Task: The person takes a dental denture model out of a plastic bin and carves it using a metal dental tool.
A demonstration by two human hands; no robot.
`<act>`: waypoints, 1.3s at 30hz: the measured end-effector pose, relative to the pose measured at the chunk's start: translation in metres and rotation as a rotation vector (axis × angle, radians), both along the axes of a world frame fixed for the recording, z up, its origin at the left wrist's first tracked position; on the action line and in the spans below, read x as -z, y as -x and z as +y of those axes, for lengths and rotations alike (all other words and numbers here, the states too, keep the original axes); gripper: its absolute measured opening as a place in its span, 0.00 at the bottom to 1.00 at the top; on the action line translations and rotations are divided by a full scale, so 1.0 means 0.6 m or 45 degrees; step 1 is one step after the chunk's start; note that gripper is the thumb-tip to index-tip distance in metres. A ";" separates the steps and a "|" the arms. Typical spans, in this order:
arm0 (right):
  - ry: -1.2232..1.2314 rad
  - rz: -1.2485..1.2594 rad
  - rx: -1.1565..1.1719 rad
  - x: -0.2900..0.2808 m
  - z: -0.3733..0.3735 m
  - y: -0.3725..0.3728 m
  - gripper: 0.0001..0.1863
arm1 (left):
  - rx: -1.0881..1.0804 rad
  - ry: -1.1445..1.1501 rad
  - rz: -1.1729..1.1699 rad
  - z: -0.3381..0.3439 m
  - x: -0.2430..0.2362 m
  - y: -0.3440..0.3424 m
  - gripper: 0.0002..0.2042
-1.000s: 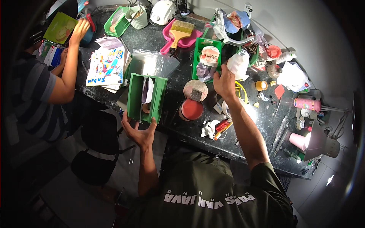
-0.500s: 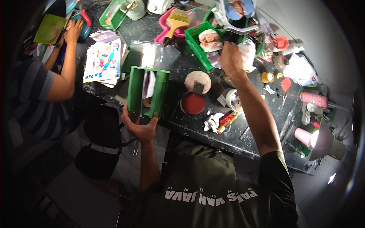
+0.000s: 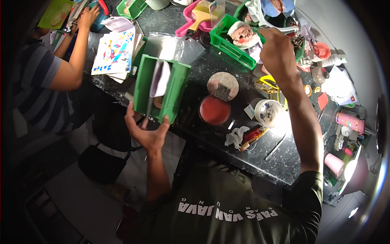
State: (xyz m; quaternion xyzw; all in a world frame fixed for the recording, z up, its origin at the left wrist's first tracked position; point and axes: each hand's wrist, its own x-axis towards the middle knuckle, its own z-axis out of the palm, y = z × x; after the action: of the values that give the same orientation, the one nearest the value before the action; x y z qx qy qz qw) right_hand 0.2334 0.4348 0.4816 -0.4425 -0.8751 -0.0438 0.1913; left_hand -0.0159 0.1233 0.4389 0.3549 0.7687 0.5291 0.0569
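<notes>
My left hand grips the near end of a green plastic bin, thumb on one side and fingers on the other. Folded white paper stands inside this bin, beside a small tan round piece that is partly covered. Over at the back right, my right hand is closed, back of the hand up, at the right side of a second green bin. A pink and white dental model with a red patch lies tilted in that bin, close to my fingers. Whatever my right fingers hold is hidden.
A red round disc, a stone-coloured disc and a white tub stand mid-table. Crumpled tissue lies near the front edge. A lit lamp is far right. Another person's arm works at the left, beside stacked papers.
My right hand has moved slightly, and a yellow-rimmed item now shows below it. The dental model appears more tilted. The left-hand bin leans a little more. The whole view has shifted.
</notes>
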 end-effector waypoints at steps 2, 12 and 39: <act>0.222 0.304 -0.307 -0.035 -0.046 -0.029 0.09 | 0.036 -0.013 -0.015 0.008 -0.006 0.003 0.44; 0.526 0.027 -0.727 0.105 -0.154 -0.055 0.39 | 0.275 -0.312 0.011 -0.020 -0.007 0.027 0.44; 0.362 0.296 -0.550 0.213 -0.124 0.042 0.15 | 0.191 -0.291 0.039 -0.271 0.069 0.043 0.46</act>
State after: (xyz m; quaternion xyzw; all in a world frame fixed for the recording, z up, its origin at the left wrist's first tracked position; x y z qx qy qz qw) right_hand 0.2081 0.3603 0.3537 -0.2702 -0.9186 0.1721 0.2313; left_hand -0.0418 -0.0392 0.3974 0.4235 0.6755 0.6020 0.0439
